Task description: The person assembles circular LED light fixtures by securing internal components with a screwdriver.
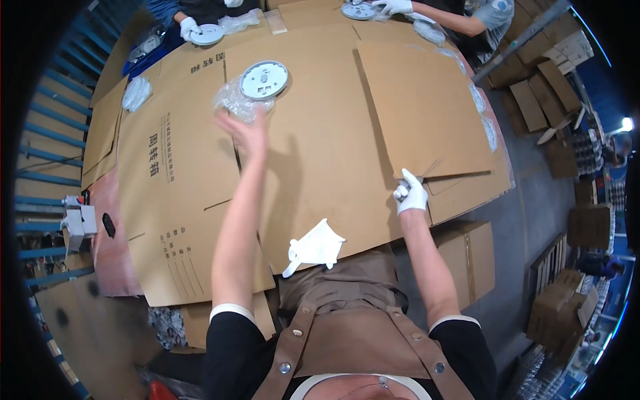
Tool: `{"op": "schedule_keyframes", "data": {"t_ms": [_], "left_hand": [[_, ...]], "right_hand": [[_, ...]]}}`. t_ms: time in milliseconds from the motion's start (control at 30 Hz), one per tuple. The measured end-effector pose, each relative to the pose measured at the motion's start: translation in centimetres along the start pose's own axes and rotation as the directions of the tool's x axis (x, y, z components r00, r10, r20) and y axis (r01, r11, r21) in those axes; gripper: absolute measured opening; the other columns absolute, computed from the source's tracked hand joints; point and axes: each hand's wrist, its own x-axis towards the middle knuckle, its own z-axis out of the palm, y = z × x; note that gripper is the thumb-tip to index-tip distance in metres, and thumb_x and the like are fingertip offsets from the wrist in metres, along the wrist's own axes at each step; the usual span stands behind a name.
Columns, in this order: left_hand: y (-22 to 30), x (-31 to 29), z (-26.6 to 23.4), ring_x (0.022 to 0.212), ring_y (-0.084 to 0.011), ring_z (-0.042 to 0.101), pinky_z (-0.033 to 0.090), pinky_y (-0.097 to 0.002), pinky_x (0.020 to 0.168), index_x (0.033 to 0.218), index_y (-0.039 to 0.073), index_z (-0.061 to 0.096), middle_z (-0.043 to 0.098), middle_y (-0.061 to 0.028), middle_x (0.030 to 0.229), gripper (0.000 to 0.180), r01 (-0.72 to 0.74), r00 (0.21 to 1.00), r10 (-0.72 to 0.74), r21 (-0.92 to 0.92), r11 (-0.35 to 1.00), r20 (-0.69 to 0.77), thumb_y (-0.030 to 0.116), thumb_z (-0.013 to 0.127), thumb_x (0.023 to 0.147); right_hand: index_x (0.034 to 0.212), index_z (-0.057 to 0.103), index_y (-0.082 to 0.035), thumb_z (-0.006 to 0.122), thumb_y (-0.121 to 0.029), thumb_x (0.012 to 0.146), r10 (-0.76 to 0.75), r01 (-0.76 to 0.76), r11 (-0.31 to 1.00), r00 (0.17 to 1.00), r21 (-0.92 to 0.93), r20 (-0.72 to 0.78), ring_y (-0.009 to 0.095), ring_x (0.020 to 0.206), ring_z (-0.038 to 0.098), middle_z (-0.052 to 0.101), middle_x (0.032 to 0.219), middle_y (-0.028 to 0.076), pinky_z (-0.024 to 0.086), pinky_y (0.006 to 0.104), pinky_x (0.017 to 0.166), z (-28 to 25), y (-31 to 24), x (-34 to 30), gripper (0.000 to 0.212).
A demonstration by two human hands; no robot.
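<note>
My left hand [247, 135] is bare and blurred. Its fingers look spread, with nothing seen in them, just below a crumpled clear plastic bag [235, 100]. Partly on that bag rests a round white disc-shaped part [265, 80] with small cutouts and raised details. My right hand [411, 195] wears a white glove. Its fingers are closed at the near left corner of a loose cardboard sheet [430, 107], which lies over the larger cardboard. A crumpled white glove [319, 245] lies at the near edge, in front of my brown apron.
Flattened printed cardboard [320, 153] covers the table. Across it, gloved co-workers handle similar discs [208, 35], [359, 11]. Plastic bags [137, 94] lie near the edges. A small black object [109, 225] lies at left; cartons [467, 257] stand below right.
</note>
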Motion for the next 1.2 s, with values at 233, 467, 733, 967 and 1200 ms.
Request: {"op": "schedule_keyframes", "data": {"t_ms": [233,467,733,967,1200], "left_hand": [[4.7,-15.4,-3.0,0.065,-0.0108,0.058,0.049,-0.0276,0.056,0.116,-0.003,0.053,0.064,-0.0076,0.087,0.051,0.709,0.392,-0.182,-0.17,0.685,0.902,0.018,0.076,0.076],[4.3,-16.4,-17.7,0.079,-0.0122,0.063,0.053,-0.028,0.071,0.098,-0.004,0.065,0.068,-0.008,0.092,0.025,0.409,0.822,-0.061,-0.512,0.755,0.566,0.012,0.072,0.08],[-8.7,-23.9,-51.2,0.112,-0.0198,0.055,0.044,-0.0327,0.094,0.124,-0.003,0.049,0.056,-0.0091,0.123,0.038,0.345,0.934,-0.33,-0.579,0.738,0.136,0.005,0.06,0.088],[-19.6,-52.0,-68.8,0.118,-0.0219,0.052,0.043,-0.037,0.097,0.134,0.003,0.041,0.052,-0.0082,0.13,0.049,0.701,0.522,-0.849,-0.608,0.372,0.083,0.009,0.059,0.09],[-26.5,-57.1,-64.6,0.111,-0.0233,0.057,0.048,-0.0378,0.091,0.129,0.001,0.046,0.057,-0.0088,0.123,0.047,0.722,0.37,-0.929,-0.636,0.272,0.023,0.016,0.064,0.088]], "right_hand": [[0.075,0.044,-0.009,0.068,-0.005,0.081,0.01,0.085,0.948,0.955,-0.308,0.296,0.012,0.034,0.038,0.044,0.053,0.0,0.031,0.0282,0.036,-2.6,6.1,-13.6,0.026],[0.093,0.061,0.004,0.06,-0.016,0.091,-0.019,0.453,0.692,0.79,-0.562,0.613,0.007,0.037,0.041,0.064,0.065,0.012,0.031,0.0226,0.035,-7.0,6.0,-17.6,0.02],[0.09,0.063,0.005,0.063,-0.015,0.088,0.087,0.596,0.551,0.655,-0.584,0.751,0.006,0.038,0.041,0.064,0.065,0.009,0.031,0.0213,0.038,-6.7,7.4,-17.8,0.02],[0.091,0.066,0.002,0.067,-0.019,0.085,0.231,0.657,0.43,0.583,-0.62,0.779,0.005,0.041,0.045,0.064,0.063,0.006,0.033,0.0208,0.038,-4.5,10.3,-18.1,0.021],[0.091,0.065,0.002,0.069,-0.018,0.084,0.311,0.678,0.344,0.57,-0.649,0.76,0.005,0.046,0.048,0.064,0.064,0.005,0.036,0.0209,0.042,-3.7,10.6,-18.6,0.021]]}}
